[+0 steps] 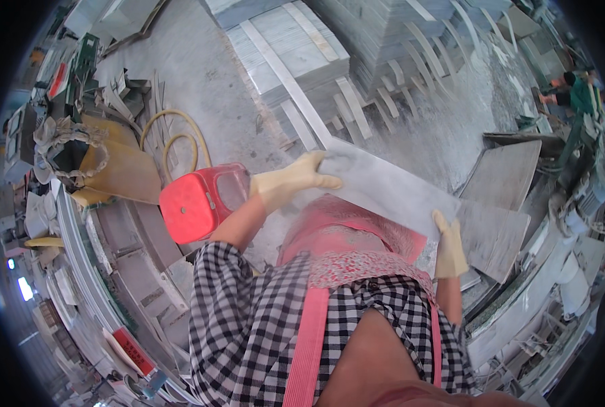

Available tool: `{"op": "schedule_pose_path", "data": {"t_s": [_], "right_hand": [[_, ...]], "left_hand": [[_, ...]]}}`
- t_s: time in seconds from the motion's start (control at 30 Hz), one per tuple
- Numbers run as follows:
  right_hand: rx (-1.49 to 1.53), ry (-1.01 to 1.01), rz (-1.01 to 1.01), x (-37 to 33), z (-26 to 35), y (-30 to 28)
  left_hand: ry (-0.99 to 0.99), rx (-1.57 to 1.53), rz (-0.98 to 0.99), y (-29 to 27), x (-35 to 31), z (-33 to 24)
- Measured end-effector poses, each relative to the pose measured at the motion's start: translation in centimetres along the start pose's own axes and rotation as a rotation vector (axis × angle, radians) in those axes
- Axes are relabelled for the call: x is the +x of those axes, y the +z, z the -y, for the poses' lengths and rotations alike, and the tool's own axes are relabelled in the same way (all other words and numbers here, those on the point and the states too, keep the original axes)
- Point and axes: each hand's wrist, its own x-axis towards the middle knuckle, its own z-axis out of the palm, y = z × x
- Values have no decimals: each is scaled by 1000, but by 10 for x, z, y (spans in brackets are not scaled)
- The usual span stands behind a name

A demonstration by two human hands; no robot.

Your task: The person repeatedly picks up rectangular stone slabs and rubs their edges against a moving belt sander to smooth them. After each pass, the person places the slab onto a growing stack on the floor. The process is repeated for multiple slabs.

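Note:
Both my hands wear pale yellow gloves and hold a long, whitish-grey stone slab (387,186) by its two ends. My left hand (299,175) grips the slab's left end, thumb on the face toward me; the fingers behind its edge are partly hidden. At the right end, my right hand (450,244) closes on the lower corner. The slab is tilted across the front of my pink apron (356,234). Beyond its left end stands a strapped stack of grey slabs (295,51).
A red plastic stool (188,209) stands at my left, near a yellow hose (173,139) and a dusty yellow container (123,163). More strapped stacks (384,34) rise ahead. Flat panels (502,176) lean at my right. Another person in green (579,93) is at the far right.

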Motion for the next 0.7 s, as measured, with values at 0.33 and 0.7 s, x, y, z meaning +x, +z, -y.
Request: {"op": "schedule_pose_path", "data": {"t_s": [0.33,0.7], "right_hand": [[-317,-214,529,213,138,186],[-597,-581,526,490,210,401]], "left_hand": [[-73,125,-516,-164,-41,3],[-136,268,-1093,-399,118,29]]}}
